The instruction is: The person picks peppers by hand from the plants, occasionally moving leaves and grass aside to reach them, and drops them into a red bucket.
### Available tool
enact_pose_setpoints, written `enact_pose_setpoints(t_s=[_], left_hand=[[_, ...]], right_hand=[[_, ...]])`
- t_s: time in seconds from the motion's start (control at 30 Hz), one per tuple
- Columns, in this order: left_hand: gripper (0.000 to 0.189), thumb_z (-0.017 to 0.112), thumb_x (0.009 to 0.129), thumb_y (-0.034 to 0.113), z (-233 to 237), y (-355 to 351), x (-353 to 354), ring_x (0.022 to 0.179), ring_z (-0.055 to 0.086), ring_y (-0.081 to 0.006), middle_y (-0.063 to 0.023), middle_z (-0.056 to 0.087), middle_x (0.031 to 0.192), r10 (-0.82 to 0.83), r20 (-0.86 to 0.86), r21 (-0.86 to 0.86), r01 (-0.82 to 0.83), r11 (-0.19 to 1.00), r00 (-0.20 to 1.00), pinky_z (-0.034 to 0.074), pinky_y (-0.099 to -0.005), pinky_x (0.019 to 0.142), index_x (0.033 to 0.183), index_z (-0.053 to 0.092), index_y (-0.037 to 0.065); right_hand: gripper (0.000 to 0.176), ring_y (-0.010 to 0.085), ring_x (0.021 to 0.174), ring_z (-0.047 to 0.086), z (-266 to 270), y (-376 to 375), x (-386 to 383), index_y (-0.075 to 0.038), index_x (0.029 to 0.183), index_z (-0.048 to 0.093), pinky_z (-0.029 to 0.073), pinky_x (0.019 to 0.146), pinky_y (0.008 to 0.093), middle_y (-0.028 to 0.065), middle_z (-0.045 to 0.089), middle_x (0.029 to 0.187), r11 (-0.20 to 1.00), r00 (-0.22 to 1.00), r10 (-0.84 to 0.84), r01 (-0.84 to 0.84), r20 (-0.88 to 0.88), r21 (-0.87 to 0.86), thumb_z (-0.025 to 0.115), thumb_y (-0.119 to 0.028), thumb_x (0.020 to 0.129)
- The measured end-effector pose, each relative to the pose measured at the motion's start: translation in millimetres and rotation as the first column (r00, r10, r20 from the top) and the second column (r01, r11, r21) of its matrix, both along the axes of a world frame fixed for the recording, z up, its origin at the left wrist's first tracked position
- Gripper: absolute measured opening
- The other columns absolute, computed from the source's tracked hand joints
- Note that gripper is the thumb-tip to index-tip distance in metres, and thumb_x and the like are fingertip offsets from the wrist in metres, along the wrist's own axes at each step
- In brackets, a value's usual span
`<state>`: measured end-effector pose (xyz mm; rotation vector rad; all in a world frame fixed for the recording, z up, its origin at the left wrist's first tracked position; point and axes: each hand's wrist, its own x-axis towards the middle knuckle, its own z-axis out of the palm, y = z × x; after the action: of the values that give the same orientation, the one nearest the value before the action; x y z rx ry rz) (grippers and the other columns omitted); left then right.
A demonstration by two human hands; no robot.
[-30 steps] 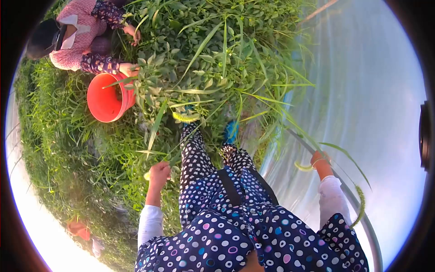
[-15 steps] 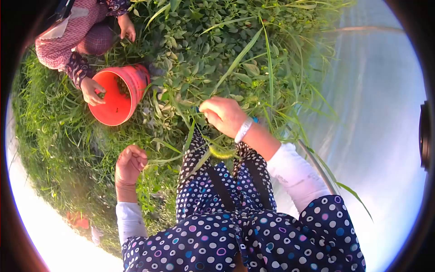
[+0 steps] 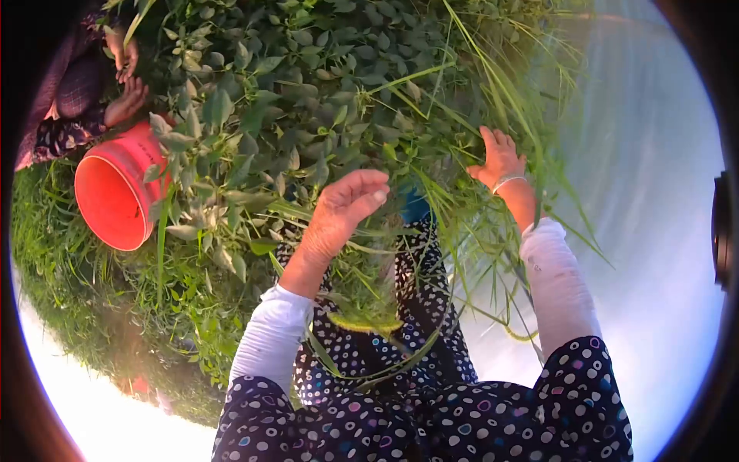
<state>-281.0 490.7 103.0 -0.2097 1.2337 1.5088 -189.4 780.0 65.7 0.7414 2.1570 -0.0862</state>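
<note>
Bounded right by plastic sheeting (image 3: 647,200), with curled left hand (image 3: 346,209) (unclear hold) apart from splayed right hand (image 3: 502,162) beside grass blades (image 3: 499,81) slanting lengthwise down-right.

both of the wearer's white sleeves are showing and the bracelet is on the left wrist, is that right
Not the left: the head view shows the bracelet on the wrist of the right hand. Both white sleeves are showing, as you say.

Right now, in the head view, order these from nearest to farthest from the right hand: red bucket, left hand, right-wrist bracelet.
1. Bracelet, at the wrist of the right hand.
2. Left hand, to its left.
3. Red bucket, far left, near the other person's hand.
</note>
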Motion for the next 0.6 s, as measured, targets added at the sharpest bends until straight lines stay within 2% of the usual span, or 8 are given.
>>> enact_pose_setpoints(t_s=[0.07,0.13,0.17,0.3,0.37,0.43,0.5,0.6], left_hand=[[0.034,0.058,0.085,0.025,-34.3,8.4,39.4,0.095,0.058,-0.0119,-0.0022,0.062,0.105,-0.085,0.097,-0.064,0.091,0.994,0.992,0.041,-0.0263,0.078,0.116,0.056,0.010],[0.036,0.058,0.085,0.027,-64.1,7.2,81.5,0.096,0.057,-0.0117,-0.0017,0.062,0.105,-0.094,0.166,-0.078,0.108,0.991,0.982,0.040,-0.0270,0.079,0.117,0.055,0.011],[0.038,0.058,0.086,0.029,-78.5,4.5,98.9,0.097,0.057,-0.0116,-0.0012,0.062,0.106,-0.092,0.220,-0.094,0.115,0.989,0.971,0.040,-0.0278,0.080,0.118,0.054,0.011],[0.044,0.058,0.085,0.036,-102.1,3.1,121.8,0.101,0.055,-0.0121,-0.0008,0.061,0.109,-0.085,0.378,-0.154,0.153,0.976,0.922,0.038,-0.0289,0.082,0.121,0.052,0.012],[0.047,0.060,0.083,0.037,-111.0,10.5,120.0,0.101,0.055,-0.0130,-0.0021,0.060,0.110,-0.041,0.384,-0.159,0.110,0.981,0.923,0.038,-0.0291,0.082,0.121,0.051,0.011],[0.050,0.061,0.082,0.039,-122.2,17.8,119.7,0.102,0.055,-0.0140,-0.0034,0.060,0.112,0.000,0.394,-0.166,0.071,0.984,0.919,0.038,-0.0293,0.083,0.121,0.051,0.010],[0.054,0.063,0.080,0.038,-138.0,26.3,119.2,0.103,0.054,-0.0166,-0.0072,0.059,0.112,0.057,0.365,-0.120,-0.014,0.993,0.929,0.039,-0.0311,0.084,0.120,0.049,0.005],[0.056,0.064,0.078,0.035,-153.2,34.0,117.0,0.101,0.054,-0.0184,-0.0097,0.058,0.109,-0.112,0.269,-0.028,0.124,0.992,0.956,0.041,-0.0316,0.086,0.119,0.049,0.000]], right_hand=[[0.077,0.0279,0.130,0.028,-11.8,2.8,24.7,-0.020,0.135,0.034,0.031,0.100,0.0563,0.0071,0.033,0.139,0.998,0.998,-0.027,0.023,-0.065,-0.057,0.074,-0.024,0.069],[0.075,0.0285,0.129,0.030,-31.5,2.4,52.4,-0.017,0.133,0.036,0.035,0.099,0.0528,0.0061,0.036,0.137,0.995,0.965,-0.046,0.023,-0.259,-0.093,0.074,-0.019,0.067],[0.073,0.0310,0.126,0.034,-42.4,2.5,66.0,-0.014,0.130,0.040,0.036,0.099,0.0480,0.0101,0.038,0.135,0.991,0.919,-0.051,-0.002,-0.392,-0.133,0.074,-0.014,0.065],[0.063,0.0366,0.118,0.042,-36.4,-25.0,89.9,-0.008,0.123,0.046,0.039,0.096,0.0422,0.0191,0.041,0.130,0.991,0.809,-0.107,0.037,-0.578,-0.132,0.069,-0.006,0.065],[0.059,0.0388,0.114,0.045,-22.7,-52.4,98.7,-0.006,0.123,0.046,0.041,0.094,0.0416,0.0205,0.044,0.127,0.969,0.792,-0.220,0.107,-0.570,-0.224,0.065,-0.003,0.067],[0.054,0.0397,0.112,0.047,-12.0,-84.0,107.2,-0.004,0.123,0.046,0.042,0.092,0.0410,0.0218,0.046,0.124,0.891,0.772,-0.366,0.129,-0.519,-0.436,0.059,-0.003,0.070],[0.057,0.0401,0.114,0.047,-5.4,-119.9,105.5,-0.001,0.129,0.039,0.040,0.095,0.0402,0.0236,0.042,0.129,0.789,0.800,-0.489,0.235,-0.348,-0.568,0.056,-0.006,0.075],[0.061,0.0415,0.115,0.044,-14.2,-157.4,98.9,-0.001,0.132,0.035,0.039,0.096,0.0419,0.0240,0.039,0.131,0.778,0.840,-0.415,0.130,-0.349,-0.614,0.055,-0.007,0.075]])
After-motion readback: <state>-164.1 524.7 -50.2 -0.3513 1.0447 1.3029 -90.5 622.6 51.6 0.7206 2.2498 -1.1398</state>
